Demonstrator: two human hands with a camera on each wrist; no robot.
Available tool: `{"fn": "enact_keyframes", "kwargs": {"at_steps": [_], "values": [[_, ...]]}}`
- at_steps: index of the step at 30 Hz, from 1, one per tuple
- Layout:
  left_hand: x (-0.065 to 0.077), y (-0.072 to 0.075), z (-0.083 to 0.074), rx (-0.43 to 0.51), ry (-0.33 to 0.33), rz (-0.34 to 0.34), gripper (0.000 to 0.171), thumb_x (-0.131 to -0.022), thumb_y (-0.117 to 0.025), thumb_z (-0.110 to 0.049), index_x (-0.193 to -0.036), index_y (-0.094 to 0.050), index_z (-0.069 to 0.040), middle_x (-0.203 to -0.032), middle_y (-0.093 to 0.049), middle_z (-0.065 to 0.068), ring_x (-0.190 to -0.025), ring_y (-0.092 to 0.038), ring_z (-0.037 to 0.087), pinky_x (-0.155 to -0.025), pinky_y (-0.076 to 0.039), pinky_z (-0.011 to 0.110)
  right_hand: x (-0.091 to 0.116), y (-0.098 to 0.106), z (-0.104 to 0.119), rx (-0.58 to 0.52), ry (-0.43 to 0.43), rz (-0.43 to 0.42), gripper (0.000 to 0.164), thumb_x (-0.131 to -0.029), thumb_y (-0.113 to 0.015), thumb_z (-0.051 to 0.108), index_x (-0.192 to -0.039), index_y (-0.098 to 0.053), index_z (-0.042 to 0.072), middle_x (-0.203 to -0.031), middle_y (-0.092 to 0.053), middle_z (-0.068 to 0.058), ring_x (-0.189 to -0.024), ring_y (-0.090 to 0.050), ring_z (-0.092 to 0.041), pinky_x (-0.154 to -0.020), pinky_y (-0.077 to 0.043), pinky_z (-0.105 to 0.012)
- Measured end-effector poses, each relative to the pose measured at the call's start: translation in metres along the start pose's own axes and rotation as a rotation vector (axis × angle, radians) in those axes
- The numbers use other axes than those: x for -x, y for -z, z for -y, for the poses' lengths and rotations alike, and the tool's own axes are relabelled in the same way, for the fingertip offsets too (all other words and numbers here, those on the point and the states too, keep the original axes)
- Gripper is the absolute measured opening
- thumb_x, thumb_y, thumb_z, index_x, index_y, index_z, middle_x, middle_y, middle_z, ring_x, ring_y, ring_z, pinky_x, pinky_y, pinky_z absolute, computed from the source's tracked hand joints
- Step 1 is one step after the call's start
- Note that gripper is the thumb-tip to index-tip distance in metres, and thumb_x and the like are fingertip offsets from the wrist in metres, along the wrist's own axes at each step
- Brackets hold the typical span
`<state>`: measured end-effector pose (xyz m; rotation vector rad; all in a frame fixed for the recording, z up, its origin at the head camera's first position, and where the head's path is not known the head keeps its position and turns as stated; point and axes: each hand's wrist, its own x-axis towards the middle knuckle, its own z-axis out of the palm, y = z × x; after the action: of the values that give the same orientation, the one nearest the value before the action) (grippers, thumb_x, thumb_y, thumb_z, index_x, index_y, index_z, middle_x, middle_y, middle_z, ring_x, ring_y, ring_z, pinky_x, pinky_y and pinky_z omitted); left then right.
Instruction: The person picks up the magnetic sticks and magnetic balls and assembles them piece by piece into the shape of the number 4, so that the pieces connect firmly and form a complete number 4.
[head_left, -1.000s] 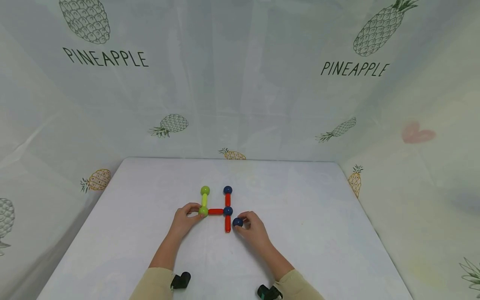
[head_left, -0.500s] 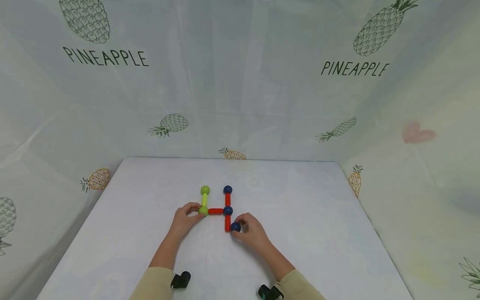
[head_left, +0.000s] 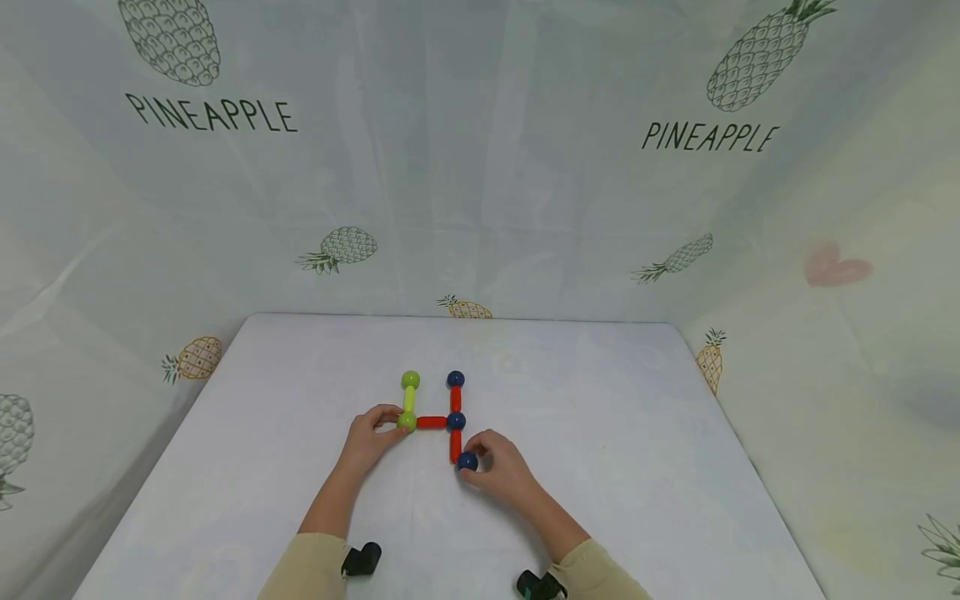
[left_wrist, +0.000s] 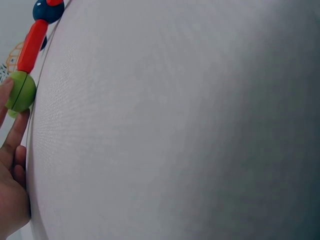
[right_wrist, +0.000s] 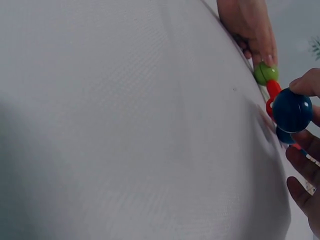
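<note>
On the white table lies a joined figure of balls and rods. A light green rod links a far green ball to a near green ball, which my left hand pinches between thumb and fingers. From that ball a red rod runs right to a blue ball. Two more red rods extend from it, one away to another blue ball, one toward me. At the near rod's end, my right hand pinches a loose-looking blue ball; whether they touch I cannot tell.
The white tabletop spreads around the figure. Behind and beside it hangs a pale cloth printed with pineapples. Dark wrist cameras sit at both sleeves.
My right hand has brought the blue ball toward me and left, from beside the near red rod to its end. The left hand has stayed on the green ball.
</note>
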<state>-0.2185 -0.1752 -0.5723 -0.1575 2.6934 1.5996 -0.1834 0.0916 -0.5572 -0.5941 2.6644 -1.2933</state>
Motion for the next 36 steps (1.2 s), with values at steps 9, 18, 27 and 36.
{"fn": "enact_keyframes", "kwargs": {"at_steps": [9,18,27,36], "values": [[-0.0006,-0.0009,-0.0007,0.000,0.001,0.005,0.033,-0.083,-0.078,-0.016,-0.114,-0.067,-0.011,-0.108,-0.070,0.006,-0.115,-0.052,0.026,-0.102,-0.038,0.049,0.0009,-0.0033,0.0004,0.001,0.007,0.021,0.027,-0.080,-0.079,0.020,-0.100,-0.062,0.019,-0.090,-0.055,0.012,-0.084,-0.051,-0.009,-0.074,-0.048,-0.025],[0.0005,0.0000,-0.0008,-0.005,0.002,0.006,0.033,-0.083,-0.078,-0.015,-0.114,-0.066,-0.010,-0.107,-0.070,0.006,-0.115,-0.050,0.027,-0.101,-0.039,0.049,0.0021,-0.0060,0.0015,0.018,-0.002,0.029,0.028,-0.079,-0.081,0.022,-0.099,-0.062,0.020,-0.088,-0.055,0.013,-0.082,-0.050,-0.008,-0.071,-0.047,-0.024],[-0.0008,-0.0003,0.0009,0.009,0.003,0.008,0.033,-0.082,-0.079,-0.015,-0.112,-0.067,-0.011,-0.106,-0.070,0.004,-0.115,-0.051,0.026,-0.102,-0.038,0.049,0.0011,-0.0096,0.0009,0.036,0.022,0.028,0.029,-0.077,-0.082,0.024,-0.098,-0.063,0.019,-0.086,-0.054,0.014,-0.079,-0.049,-0.007,-0.070,-0.046,-0.023],[-0.0001,-0.0012,0.0003,0.006,0.005,0.000,0.033,-0.082,-0.079,-0.015,-0.112,-0.067,-0.012,-0.105,-0.071,0.004,-0.115,-0.051,0.027,-0.101,-0.039,0.049,0.0009,-0.0097,0.0041,0.038,0.008,0.032,0.030,-0.077,-0.083,0.024,-0.098,-0.062,0.018,-0.085,-0.054,0.014,-0.079,-0.049,-0.007,-0.070,-0.046,-0.023]]}}
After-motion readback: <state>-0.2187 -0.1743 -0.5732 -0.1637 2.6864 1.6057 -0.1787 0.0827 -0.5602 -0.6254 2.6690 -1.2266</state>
